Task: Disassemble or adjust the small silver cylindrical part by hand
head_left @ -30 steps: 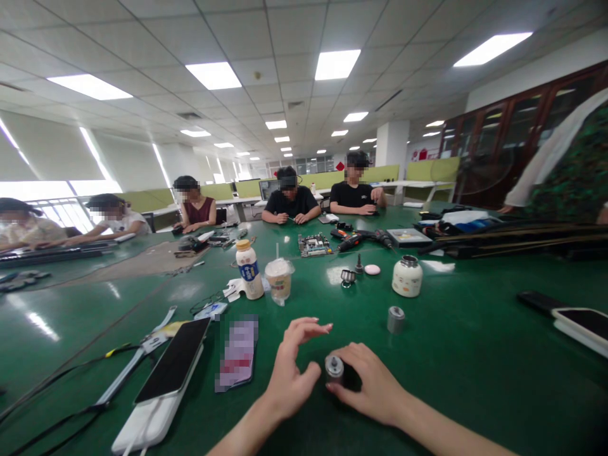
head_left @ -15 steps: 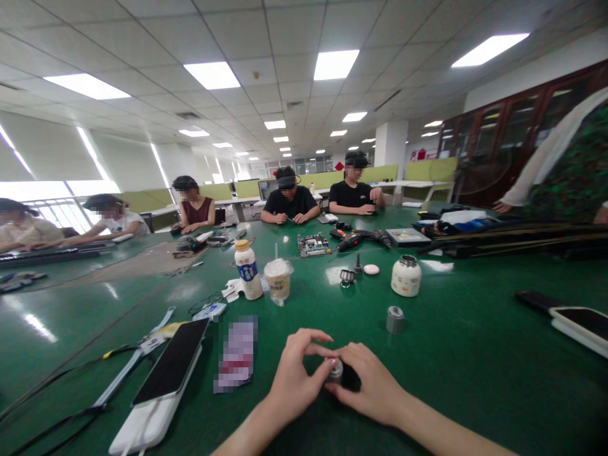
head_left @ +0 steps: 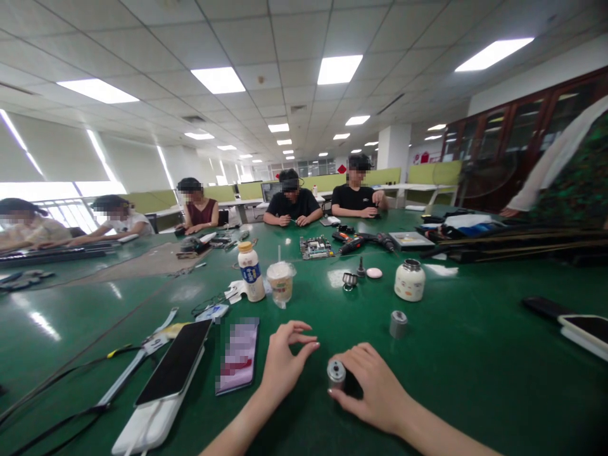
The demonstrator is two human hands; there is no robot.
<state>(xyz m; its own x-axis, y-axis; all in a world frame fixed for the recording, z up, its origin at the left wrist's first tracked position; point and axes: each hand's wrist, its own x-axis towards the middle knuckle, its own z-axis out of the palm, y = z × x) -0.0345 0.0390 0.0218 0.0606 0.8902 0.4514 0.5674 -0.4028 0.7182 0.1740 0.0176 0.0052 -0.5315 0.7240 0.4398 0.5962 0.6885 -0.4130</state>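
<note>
A short silver metal cylinder (head_left: 336,375) stands upright on the green table, with a dark hole and small marks on its top. My right hand (head_left: 377,386) curves around its right side, thumb at the near edge and fingers behind. To the left, my left hand (head_left: 286,358) is raised off the cylinder, its fingers apart and holding nothing. A second metal cylinder (head_left: 398,324) of similar look stands beyond my right hand. Left of my left hand lies a purple phone-shaped item (head_left: 239,354), partly blurred out.
A black-screened phone (head_left: 175,361) rests on a white block with cables. Farther back stand a milk bottle (head_left: 251,272), a drink cup (head_left: 281,284) and a white jar (head_left: 409,280). A circuit board (head_left: 316,247) and power drills (head_left: 365,240) lie behind them. Several people sit around the table.
My left hand has come away from the cylinder's top and moved left, uncovering the top. My right hand stays around the cylinder.
</note>
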